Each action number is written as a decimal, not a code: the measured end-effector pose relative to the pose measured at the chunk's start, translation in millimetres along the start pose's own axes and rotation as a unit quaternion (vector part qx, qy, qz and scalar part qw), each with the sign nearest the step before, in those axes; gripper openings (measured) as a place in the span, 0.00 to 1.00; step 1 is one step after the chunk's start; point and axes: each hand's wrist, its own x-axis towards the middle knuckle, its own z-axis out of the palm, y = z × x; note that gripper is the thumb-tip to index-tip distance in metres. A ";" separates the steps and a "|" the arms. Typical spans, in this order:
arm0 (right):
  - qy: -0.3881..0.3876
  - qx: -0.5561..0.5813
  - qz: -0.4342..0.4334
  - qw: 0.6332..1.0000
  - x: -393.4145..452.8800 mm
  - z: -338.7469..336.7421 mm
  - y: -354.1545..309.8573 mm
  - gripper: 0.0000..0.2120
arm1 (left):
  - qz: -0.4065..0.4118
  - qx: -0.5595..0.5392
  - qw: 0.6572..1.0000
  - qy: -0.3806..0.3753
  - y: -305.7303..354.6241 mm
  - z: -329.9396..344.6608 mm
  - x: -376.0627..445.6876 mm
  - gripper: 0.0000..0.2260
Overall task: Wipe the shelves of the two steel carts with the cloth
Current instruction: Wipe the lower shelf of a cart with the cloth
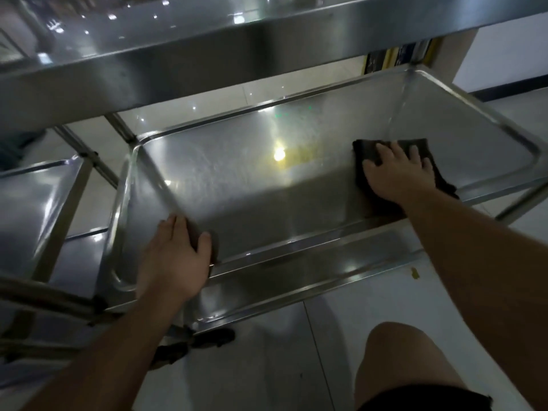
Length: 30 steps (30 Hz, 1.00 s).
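Nothing here is showing any writing I can read. A dark panel [394, 56] with blue and yellow patches, standing behind the cart's far corner, may be carrying print, but it is coming through too blurred to make out.

Dark cloth [367, 154], crumpled flat on the right end of a shiny steel cart shelf [237, 185] with raised rim. Beneath another steel shelf [178, 54] of the same cart. Second steel cart [35, 203] just beside, at left.
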 end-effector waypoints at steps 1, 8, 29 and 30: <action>0.006 0.004 0.016 1.000 -6.5 5.7 -15.2 0.34 | 0.000 0.001 1.000 -0.002 0.4 -0.2 -0.5 0.34; -0.041 -0.088 -0.372 0.923 -96.3 75.7 -190.3 0.33 | 0.003 -0.016 1.000 -0.015 -4.1 -0.9 -2.9 0.33; 0.018 -0.055 -0.115 0.992 92.2 -1.2 -109.2 0.32 | 0.029 -0.016 0.999 0.005 -10.7 6.2 -3.1 0.37; 0.024 -0.073 -0.169 0.983 76.2 9.8 -137.8 0.31 | 0.028 -0.015 0.999 0.005 -10.8 5.8 -3.0 0.37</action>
